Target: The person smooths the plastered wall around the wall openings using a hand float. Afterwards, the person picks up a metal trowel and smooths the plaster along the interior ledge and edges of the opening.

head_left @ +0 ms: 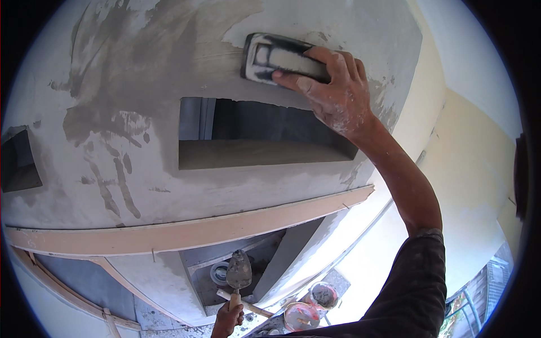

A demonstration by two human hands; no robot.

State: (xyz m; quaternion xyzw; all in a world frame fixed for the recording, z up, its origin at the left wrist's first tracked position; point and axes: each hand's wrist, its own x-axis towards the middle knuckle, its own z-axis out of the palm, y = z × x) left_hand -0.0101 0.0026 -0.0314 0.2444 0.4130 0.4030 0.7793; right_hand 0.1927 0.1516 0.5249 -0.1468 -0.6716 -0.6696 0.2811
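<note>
My right hand (341, 90) grips a plastering float (282, 59), dark-edged and smeared with pale plaster. Its flat side faces the grey plastered wall (152, 56), just above a rectangular opening (253, 132). Whether the float presses on the wall cannot be seen for certain. Low in the view, my left hand (227, 320) is closed around the wooden handle of a trowel (239, 270). The trowel's blade points up and is coated with grey mortar. Darker damp patches and drips mark the wall left of the opening.
A pale wooden board (186, 234) runs across the wall below the opening. Two mortar-stained buckets (301, 316) (323, 296) stand low, right of my left hand. A smaller opening (21, 160) is at far left. A cream wall (468, 152) rises on the right.
</note>
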